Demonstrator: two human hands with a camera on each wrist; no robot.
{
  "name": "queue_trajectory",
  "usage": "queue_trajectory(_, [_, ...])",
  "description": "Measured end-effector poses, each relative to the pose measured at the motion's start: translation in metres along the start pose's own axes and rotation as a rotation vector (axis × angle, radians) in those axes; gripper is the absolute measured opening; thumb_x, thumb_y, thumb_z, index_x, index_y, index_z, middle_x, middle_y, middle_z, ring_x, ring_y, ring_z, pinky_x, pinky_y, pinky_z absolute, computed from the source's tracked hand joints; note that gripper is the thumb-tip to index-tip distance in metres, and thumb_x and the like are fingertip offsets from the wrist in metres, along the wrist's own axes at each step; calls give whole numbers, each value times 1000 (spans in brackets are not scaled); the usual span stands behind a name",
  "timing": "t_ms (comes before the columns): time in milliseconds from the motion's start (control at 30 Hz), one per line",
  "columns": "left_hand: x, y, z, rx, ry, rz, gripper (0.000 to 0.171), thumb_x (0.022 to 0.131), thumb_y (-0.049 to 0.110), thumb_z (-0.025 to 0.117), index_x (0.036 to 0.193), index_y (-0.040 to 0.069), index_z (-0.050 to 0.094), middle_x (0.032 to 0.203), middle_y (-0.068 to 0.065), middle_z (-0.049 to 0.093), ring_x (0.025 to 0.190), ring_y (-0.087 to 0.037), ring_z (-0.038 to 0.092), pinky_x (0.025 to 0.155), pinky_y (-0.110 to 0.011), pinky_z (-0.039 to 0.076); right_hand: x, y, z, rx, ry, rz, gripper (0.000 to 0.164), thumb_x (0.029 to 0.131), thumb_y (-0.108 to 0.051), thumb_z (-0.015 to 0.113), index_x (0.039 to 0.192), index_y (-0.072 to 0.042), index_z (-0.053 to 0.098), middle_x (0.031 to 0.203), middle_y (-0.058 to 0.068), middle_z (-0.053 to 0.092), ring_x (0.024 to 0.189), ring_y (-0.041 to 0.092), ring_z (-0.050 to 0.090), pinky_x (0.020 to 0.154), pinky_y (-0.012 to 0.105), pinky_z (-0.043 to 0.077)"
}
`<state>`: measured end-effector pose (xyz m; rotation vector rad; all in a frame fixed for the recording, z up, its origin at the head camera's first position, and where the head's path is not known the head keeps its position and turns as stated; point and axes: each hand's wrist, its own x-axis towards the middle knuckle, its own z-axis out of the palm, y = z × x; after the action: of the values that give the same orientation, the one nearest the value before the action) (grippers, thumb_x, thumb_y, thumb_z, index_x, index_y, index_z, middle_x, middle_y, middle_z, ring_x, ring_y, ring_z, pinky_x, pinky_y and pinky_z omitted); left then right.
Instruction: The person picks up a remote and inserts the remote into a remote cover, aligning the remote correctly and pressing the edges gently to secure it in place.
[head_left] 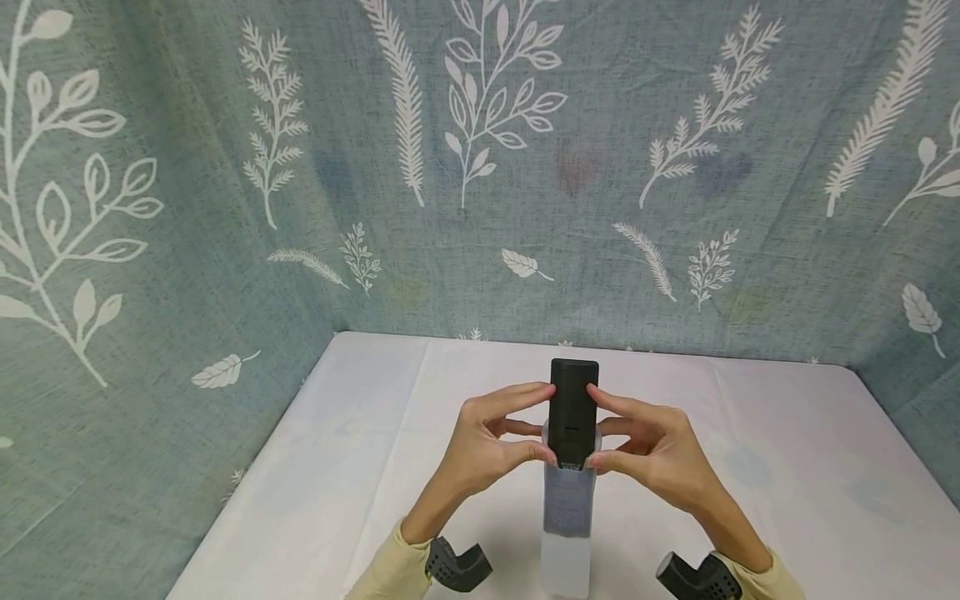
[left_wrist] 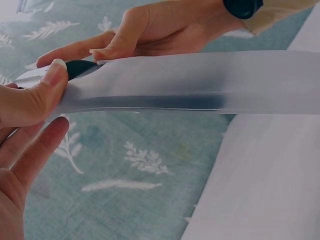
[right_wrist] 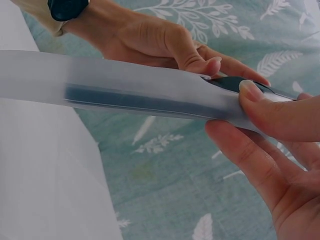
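Observation:
A long black remote control (head_left: 573, 408) sits partly inside a translucent plastic sleeve (head_left: 566, 567), its bare end pointing away from me. My left hand (head_left: 487, 433) grips the left edge at the sleeve's mouth, thumb near and fingers further up the remote. From the right, my right hand (head_left: 660, 442) holds the opposite edge in the same way. In the left wrist view the covered part shows as a dark shape through the sleeve (left_wrist: 260, 80), whose tail lies flat. The right wrist view has the right thumb (right_wrist: 255, 95) pressing on the sleeve beside the dark end.
A white-covered table (head_left: 397, 400) lies beneath the hands. Behind it and at the sides hangs a blue-green cloth (head_left: 450, 275) with white leaf prints. Each wrist wears a dark band-mounted device (head_left: 457, 567) over a pale yellow sleeve cuff.

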<state>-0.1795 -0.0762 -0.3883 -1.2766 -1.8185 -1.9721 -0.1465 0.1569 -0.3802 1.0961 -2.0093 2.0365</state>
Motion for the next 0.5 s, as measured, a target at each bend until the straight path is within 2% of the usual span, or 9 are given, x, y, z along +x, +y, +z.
queue_trajectory(167, [0,1,0,-6,-7,-5,68,62,-14,80,126,-6,57,125,-23,57,117,-26,55,72,-41,58,0,1,0,5,3,16,69,73,17,70,136,9,41,105,8,70,80,23,70,60,43,58])
queue_trajectory(233, [-1,2,-1,-13,-22,-15,68,64,-14,79,128,-6,55,127,-23,55,118,-26,54,71,-41,59,-1,2,0,4,0,12,70,73,18,70,136,10,40,114,5,67,84,21,70,60,43,58])
queue_trajectory(400, [-2,4,-2,-36,-79,-57,70,69,-14,75,133,-4,50,134,-22,50,121,-26,51,69,-41,59,0,4,1,28,-51,-46,76,74,22,67,140,11,32,140,5,48,103,21,65,62,41,59])
queue_trajectory(500, [-2,4,-3,-72,-118,-76,73,70,-17,73,136,-5,45,137,-23,45,124,-29,48,69,-41,59,2,5,2,49,-98,-90,82,73,25,65,143,11,25,147,10,39,111,22,60,62,40,59])
